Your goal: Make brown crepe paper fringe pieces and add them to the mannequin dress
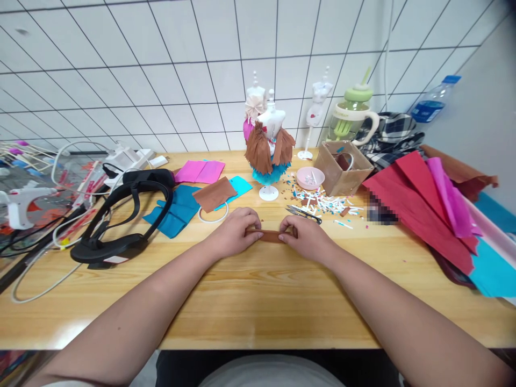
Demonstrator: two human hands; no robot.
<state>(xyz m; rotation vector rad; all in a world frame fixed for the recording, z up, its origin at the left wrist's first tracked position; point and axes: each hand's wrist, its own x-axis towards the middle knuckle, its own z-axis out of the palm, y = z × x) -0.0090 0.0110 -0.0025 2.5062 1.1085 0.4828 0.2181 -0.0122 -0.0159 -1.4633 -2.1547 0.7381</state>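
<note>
A narrow folded strip of brown crepe paper [271, 236] lies between my hands, just above or on the wooden table. My left hand [241, 231] pinches its left end between thumb and fingers. At the right end, the thumb and fingers of my right hand [302, 236] are closed on it too. Just beyond my right hand are small thread snips [304, 214]. Behind my hands stands a small white dress form [271, 121] with brown and blue ruffled paper on it. A brown paper piece [215, 194] lies past my left hand.
Paper scraps [322, 203] surround a pink bowl [310, 178] and a cardboard box [343, 167]. Red crepe paper [423, 209] is piled at right, near a green-lidded jug [355, 115]. On the left are a black headset [121, 220], a white glue gun [28, 204] and cables.
</note>
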